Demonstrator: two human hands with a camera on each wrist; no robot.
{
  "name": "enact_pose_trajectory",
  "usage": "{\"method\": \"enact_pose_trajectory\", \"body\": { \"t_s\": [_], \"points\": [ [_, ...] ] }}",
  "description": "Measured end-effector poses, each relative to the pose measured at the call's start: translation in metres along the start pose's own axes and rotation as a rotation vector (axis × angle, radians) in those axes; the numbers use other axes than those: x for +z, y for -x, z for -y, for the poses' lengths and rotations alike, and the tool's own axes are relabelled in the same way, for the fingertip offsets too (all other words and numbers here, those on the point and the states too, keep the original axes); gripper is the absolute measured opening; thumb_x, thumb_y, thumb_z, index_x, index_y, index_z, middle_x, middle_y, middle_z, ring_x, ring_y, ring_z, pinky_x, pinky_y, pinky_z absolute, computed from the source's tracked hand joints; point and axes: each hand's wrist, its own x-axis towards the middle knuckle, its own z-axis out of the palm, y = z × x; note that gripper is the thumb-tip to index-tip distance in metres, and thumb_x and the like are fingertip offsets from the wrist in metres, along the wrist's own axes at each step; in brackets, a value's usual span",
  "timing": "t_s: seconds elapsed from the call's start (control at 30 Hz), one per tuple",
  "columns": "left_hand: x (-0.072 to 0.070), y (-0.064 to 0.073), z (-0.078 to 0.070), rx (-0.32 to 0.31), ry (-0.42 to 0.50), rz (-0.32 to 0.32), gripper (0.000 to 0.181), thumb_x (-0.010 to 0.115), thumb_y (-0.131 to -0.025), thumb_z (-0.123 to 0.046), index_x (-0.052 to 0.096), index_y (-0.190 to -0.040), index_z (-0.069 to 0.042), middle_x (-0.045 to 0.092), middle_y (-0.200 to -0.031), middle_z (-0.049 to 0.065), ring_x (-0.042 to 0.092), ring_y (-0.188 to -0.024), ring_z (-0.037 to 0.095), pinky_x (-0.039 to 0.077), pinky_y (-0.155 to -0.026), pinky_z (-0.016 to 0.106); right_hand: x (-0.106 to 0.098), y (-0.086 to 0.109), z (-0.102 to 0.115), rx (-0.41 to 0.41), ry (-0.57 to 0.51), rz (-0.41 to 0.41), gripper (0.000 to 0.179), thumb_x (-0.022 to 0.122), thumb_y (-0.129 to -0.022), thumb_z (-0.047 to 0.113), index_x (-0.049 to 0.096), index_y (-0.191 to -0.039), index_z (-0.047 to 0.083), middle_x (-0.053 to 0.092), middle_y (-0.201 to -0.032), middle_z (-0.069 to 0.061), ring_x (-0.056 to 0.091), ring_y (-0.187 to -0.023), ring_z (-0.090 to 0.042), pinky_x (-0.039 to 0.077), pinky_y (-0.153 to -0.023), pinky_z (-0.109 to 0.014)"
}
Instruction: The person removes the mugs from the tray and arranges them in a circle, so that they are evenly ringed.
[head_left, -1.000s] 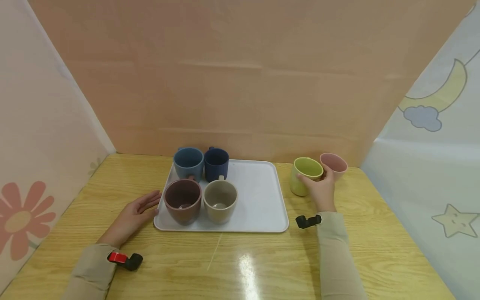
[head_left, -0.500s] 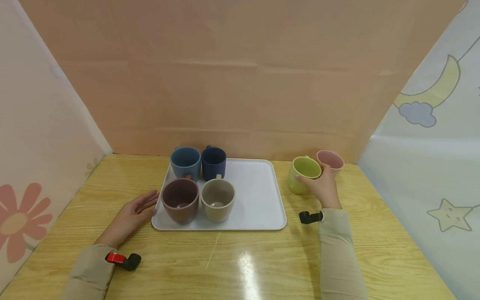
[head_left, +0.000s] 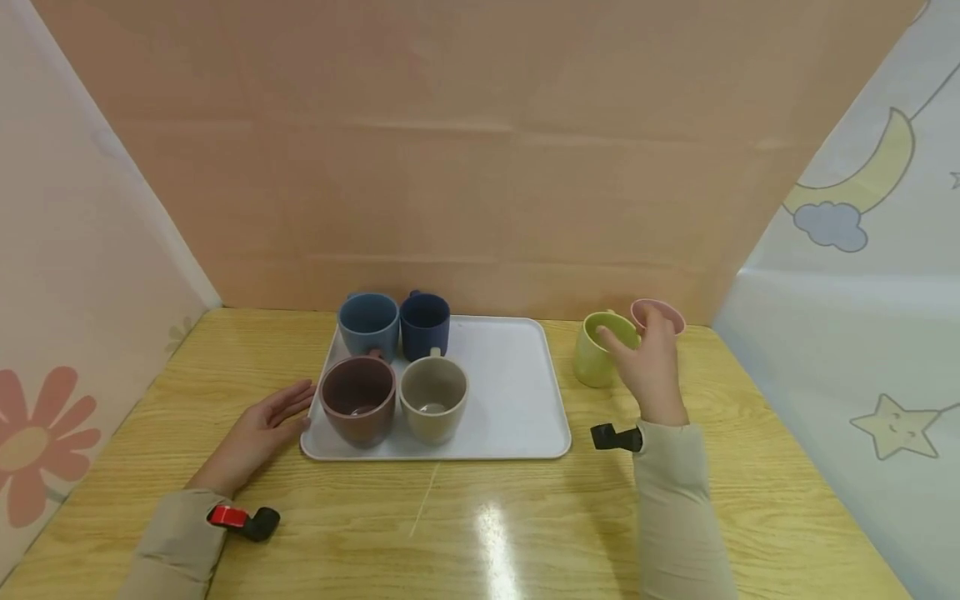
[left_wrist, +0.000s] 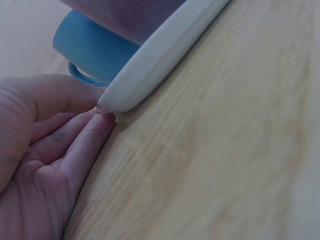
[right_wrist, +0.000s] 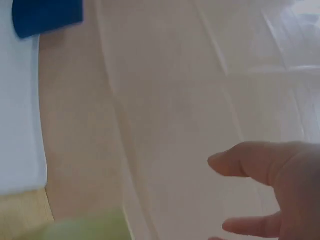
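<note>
My left hand (head_left: 258, 433) rests on the table at the left edge of a white tray (head_left: 517, 392), fingers fairly straight. In the left wrist view its fingertips (left_wrist: 104, 117) touch the tray's rim. On the tray, a brown mug (head_left: 358, 421) and a beige mug (head_left: 433, 417) stand in front of a light blue mug (head_left: 369, 329) and a dark blue mug (head_left: 425, 329). To the right of the tray, my right hand (head_left: 648, 367) is over a yellow-green mug (head_left: 590, 362), thumb and fingers spread, holding nothing. It partly covers a pink cup (head_left: 675, 321) behind.
The right half of the tray shows bare white surface. A wooden table (head_left: 480, 525) lies under everything. An orange-brown backdrop (head_left: 480, 167) stands right behind the mugs, with patterned panels at the left and right.
My right hand has let go of the yellow-green mug and lifted, its fingers now spread above it. The left hand stays at the tray. The whole head view has shifted slightly.
</note>
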Motion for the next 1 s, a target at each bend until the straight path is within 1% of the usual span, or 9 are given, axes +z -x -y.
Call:
{"method": "enact_pose_trajectory", "body": {
  "t_s": [0.1,0.17,0.23,0.33,0.43,0.57,0.73,0.87,1.0],
  "points": [
    [0.000,0.001,0.000,-0.002,-0.004,-0.004,0.068,0.062,-0.103,-0.022,0.029,-0.158,0.001,0.042,-0.154,0.025,0.046,-0.124,-0.012,0.040,-0.096,0.006,0.006,0.005,0.011,0.006,-0.111,0.114,0.073,0.070,-0.097,0.027,0.034,-0.154,-0.001,0.039,-0.152,-0.023,0.042,-0.136,-0.043,0.038,-0.110,-0.056],
    [0.000,0.000,0.001,0.000,-0.005,-0.004,0.068,0.062,-0.103,-0.022,0.029,-0.158,0.002,0.042,-0.153,0.025,0.047,-0.124,-0.013,0.040,-0.096,0.006,0.013,0.007,0.015,0.006,-0.192,0.183,0.070,0.070,-0.097,0.026,0.036,-0.154,0.003,0.042,-0.151,-0.019,0.046,-0.134,-0.039,0.040,-0.109,-0.054],
    [0.000,0.000,0.000,0.000,0.002,-0.003,0.068,0.062,-0.103,-0.021,0.028,-0.158,0.003,0.042,-0.153,0.026,0.046,-0.123,-0.013,0.040,-0.096,0.006,0.021,0.008,0.017,0.002,-0.238,0.228,0.067,0.071,-0.096,0.023,0.040,-0.152,0.003,0.046,-0.148,-0.017,0.049,-0.133,-0.035,0.042,-0.108,-0.051],
    [0.000,0.001,0.000,-0.007,0.002,-0.001,0.069,0.062,-0.103,-0.021,0.028,-0.158,0.002,0.042,-0.154,0.026,0.046,-0.124,-0.012,0.040,-0.096,0.006,0.035,0.010,0.020,-0.020,-0.266,0.269,0.064,0.073,-0.095,0.020,0.043,-0.149,0.003,0.048,-0.146,-0.015,0.050,-0.132,-0.034,0.043,-0.109,-0.049],
    [-0.001,0.000,-0.001,-0.013,-0.004,-0.002,0.069,0.062,-0.103,-0.023,0.028,-0.158,0.001,0.042,-0.154,0.024,0.046,-0.126,-0.010,0.039,-0.096,0.006,0.050,0.013,0.021,-0.071,-0.296,0.302,0.063,0.075,-0.093,0.016,0.046,-0.147,0.003,0.049,-0.145,-0.016,0.049,-0.133,-0.034,0.043,-0.110,-0.048],
    [0.000,0.000,0.000,-0.009,-0.007,-0.002,0.069,0.063,-0.103,-0.023,0.029,-0.158,0.001,0.043,-0.154,0.023,0.046,-0.126,-0.009,0.039,-0.096,0.006,0.070,0.021,0.023,-0.191,-0.324,0.372,0.064,0.078,-0.090,0.012,0.047,-0.146,0.005,0.047,-0.147,-0.015,0.047,-0.135,-0.035,0.045,-0.109,-0.046],
    [0.000,-0.002,0.002,-0.002,0.010,0.000,0.069,0.063,-0.103,-0.022,0.029,-0.158,0.001,0.042,-0.154,0.024,0.046,-0.125,-0.011,0.040,-0.096,0.006,0.093,0.033,0.026,-0.335,-0.371,0.468,0.074,0.082,-0.085,0.004,0.045,-0.149,0.005,0.046,-0.151,-0.012,0.045,-0.138,-0.034,0.043,-0.111,-0.041],
    [0.000,-0.002,0.003,0.002,0.017,0.002,0.069,0.063,-0.103,-0.022,0.029,-0.158,0.001,0.042,-0.154,0.024,0.047,-0.125,-0.012,0.040,-0.096,0.007,0.108,0.041,0.026,-0.360,-0.393,0.507,0.082,0.085,-0.081,0.003,0.042,-0.150,0.005,0.046,-0.151,-0.011,0.045,-0.138,-0.034,0.043,-0.110,-0.041],
    [0.000,-0.001,0.003,-0.003,0.014,0.002,0.069,0.063,-0.103,-0.022,0.029,-0.158,0.001,0.042,-0.154,0.024,0.046,-0.123,-0.013,0.039,-0.096,0.006,0.124,0.049,0.025,-0.350,-0.358,0.532,0.088,0.089,-0.078,0.010,0.042,-0.152,0.009,0.047,-0.151,-0.008,0.045,-0.137,-0.036,0.044,-0.109,-0.046]
  ]
}}
